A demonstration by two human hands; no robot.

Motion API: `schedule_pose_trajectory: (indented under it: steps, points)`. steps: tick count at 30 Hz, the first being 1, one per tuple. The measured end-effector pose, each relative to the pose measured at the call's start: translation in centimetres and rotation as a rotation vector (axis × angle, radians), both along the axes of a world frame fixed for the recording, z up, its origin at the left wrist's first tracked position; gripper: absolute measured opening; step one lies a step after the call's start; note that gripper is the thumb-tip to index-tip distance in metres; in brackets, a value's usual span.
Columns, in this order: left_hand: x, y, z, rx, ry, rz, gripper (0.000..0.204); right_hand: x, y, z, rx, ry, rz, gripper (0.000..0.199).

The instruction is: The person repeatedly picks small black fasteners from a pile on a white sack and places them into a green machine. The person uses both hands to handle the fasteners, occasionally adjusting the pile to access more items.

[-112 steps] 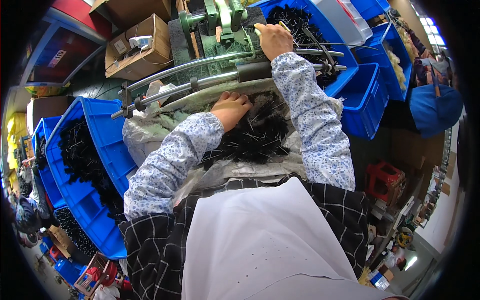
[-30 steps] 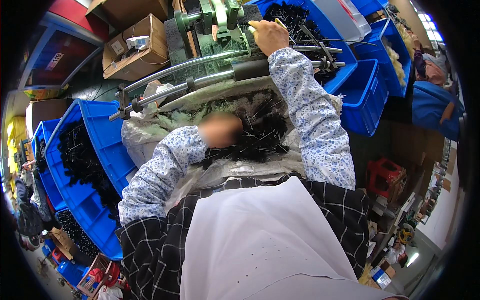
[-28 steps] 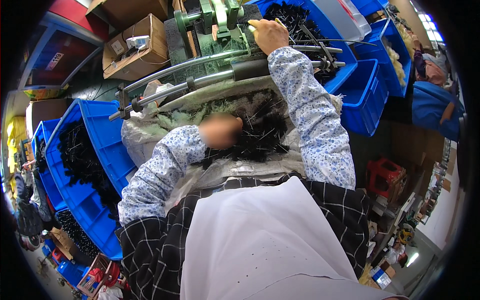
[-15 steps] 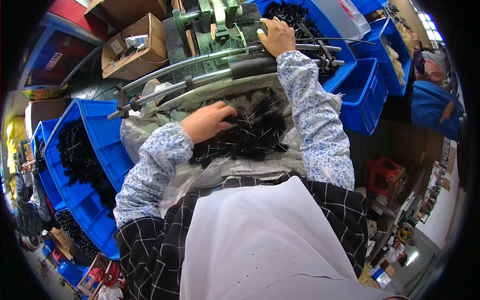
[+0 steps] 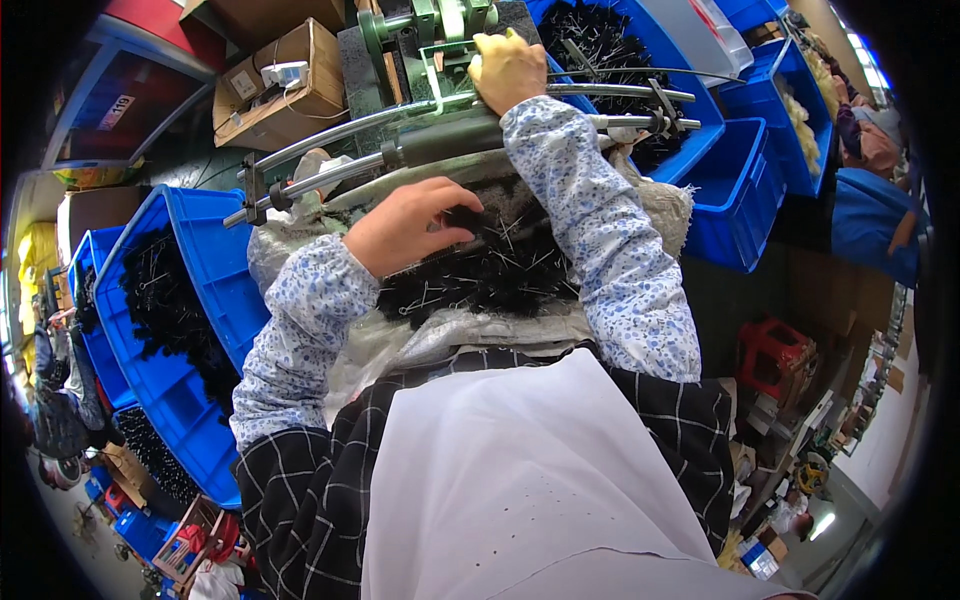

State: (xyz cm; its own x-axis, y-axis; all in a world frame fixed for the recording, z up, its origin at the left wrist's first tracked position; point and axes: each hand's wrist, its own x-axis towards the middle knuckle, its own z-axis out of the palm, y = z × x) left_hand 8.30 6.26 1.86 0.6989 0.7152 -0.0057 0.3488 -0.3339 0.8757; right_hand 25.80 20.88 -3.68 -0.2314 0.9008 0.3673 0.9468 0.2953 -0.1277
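A pile of small black wire-stemmed brushes lies in the grey-white sheet across my lap. My left hand is over the pile's left side, palm down. Its thumb and fingers are curved but apart, with black bristles showing in the gap. My right hand is at the front of a green bench machine, beyond the metal rails. Its fingers are bent closed beside a thin metal bracket; whatever they hold is hidden behind the hand.
Metal rails with a black roller cross between me and the machine. Blue bins of black brushes stand left and far right. Another blue bin is at right. A cardboard box sits left of the machine.
My right hand has moved left along the machine's front, and its fingers are more bent. My left hand has shifted slightly left, its thumb and fingers wider apart. The view has shifted slightly.
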Motion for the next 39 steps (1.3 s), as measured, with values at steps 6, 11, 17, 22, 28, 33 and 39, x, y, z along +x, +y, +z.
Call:
schedule_pose_trajectory:
  steps: [6,11,17,22,28,33,39]
  points:
    - [-1.0,0.0,1.3,-0.167,-0.082,0.089,0.033,6.2,1.3,-0.5,-0.025,-0.035,-0.01,0.032]
    - [-1.1,-0.1,1.4,-0.199,-0.103,0.106,0.033,9.5,4.7,-0.2,-0.058,-0.062,-0.079,0.023]
    - [-8.4,-3.9,5.7,-0.044,0.227,0.281,0.033,9.8,4.4,2.6,-0.324,-0.11,-0.028,0.025]
    - [-16.2,-9.6,9.4,-0.263,0.626,0.671,0.021,19.6,3.6,5.0,0.12,-0.075,-0.308,0.027]
    - [-17.8,-15.8,1.7,-0.399,0.762,0.612,0.021,16.1,-6.3,7.2,-0.209,0.239,0.055,0.024]
    - [-16.1,-18.7,-3.7,-0.1,0.972,0.683,0.046,9.3,-13.5,5.3,-1.026,0.162,0.225,0.023]
    - [-15.5,-14.8,-2.3,0.098,1.16,0.559,0.04,0.5,-15.9,0.0,-0.873,-0.032,0.666,0.024]
